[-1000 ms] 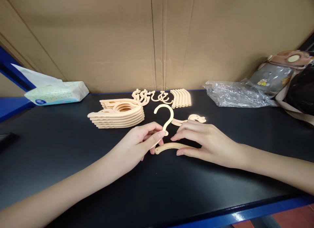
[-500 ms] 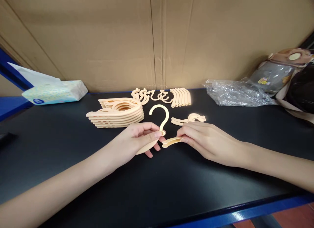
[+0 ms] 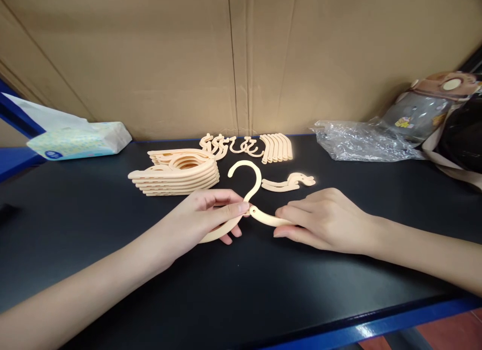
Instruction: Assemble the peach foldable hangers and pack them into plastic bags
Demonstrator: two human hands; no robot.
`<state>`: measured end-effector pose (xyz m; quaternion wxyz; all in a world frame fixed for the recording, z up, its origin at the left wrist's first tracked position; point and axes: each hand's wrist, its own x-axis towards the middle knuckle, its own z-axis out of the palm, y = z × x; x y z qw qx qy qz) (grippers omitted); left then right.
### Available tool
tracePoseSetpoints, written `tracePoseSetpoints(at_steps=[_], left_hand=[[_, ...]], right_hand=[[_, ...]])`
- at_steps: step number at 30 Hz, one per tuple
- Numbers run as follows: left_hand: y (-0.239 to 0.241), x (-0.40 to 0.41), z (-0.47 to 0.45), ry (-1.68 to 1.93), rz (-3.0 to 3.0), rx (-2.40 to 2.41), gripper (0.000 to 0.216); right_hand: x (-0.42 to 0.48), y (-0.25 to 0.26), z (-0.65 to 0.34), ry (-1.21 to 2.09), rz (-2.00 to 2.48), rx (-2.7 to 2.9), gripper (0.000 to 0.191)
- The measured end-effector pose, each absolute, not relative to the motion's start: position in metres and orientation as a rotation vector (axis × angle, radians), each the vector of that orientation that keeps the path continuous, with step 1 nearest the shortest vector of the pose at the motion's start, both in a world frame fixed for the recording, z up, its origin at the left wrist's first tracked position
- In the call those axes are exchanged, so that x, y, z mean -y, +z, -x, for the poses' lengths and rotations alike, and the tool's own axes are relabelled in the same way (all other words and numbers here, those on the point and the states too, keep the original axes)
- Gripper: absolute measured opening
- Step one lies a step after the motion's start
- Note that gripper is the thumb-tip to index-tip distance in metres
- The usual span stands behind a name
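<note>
Two bare hands are holding pale hanger pieces above a black table [image 3: 241,300]. The left hand [image 3: 211,214] is grasping a piece made up of a hook [image 3: 258,178] and a curved arm [image 3: 218,233]. Its thumb is pressing near the joint, so the hook is rising clear above the thumb tip, its free end curling to the left. The curved arm is running below the thumb, sloping down and left, and its far end is disappearing beneath the hand.

The right hand [image 3: 327,219] is pinching a second arm [image 3: 265,218] between thumb and bent fingers. The grip is covering that arm's outer end, while the inner end, with its round hole, is sticking out to the left, right beside the joint. Whether the two are touching or linked, I cannot tell.

Behind the left hand, a stack of pieces [image 3: 181,182] is lying flat. Beyond the right hand, a small pile of pieces [image 3: 286,183] is resting on the table. Farther back, loose hooks [image 3: 251,149] are lying beside a row of arms [image 3: 276,148].
</note>
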<state>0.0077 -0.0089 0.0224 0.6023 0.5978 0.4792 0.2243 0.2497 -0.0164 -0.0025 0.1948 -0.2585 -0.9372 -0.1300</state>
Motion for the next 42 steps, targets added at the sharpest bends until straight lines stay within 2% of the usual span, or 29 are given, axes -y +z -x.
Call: tracePoseSetpoints(at_steps=[7,20,27,33,42], left_hand=[[0.0285,0.0096,-0.0068,0.493,-1.373,-1.198,0.019],[0.0324,0.0065,-0.0049,0.400,-1.410,-1.178,0.027],[0.0296,0.0071,-0.0034,0.366,-1.403,-1.163,0.032],[0.0299,0.0065,-0.0047,0.342,-1.373,-1.096,0.023],[0.0311,0.0047,-0.0055,0.355,-1.384,-1.085,0.021]], right_hand=[[0.0175,-0.0049,-0.2510,-0.491,0.686,2.604,0.039],[0.0192,-0.0041,-0.2456,-0.746,0.650,2.521,0.029],[0.0196,-0.0043,-0.2465,-0.754,0.675,2.528,0.028],[0.0214,-0.0052,-0.2432,-0.745,0.717,2.521,0.028],[0.0256,-0.0029,-0.2430,-0.763,0.669,2.516,0.025]])
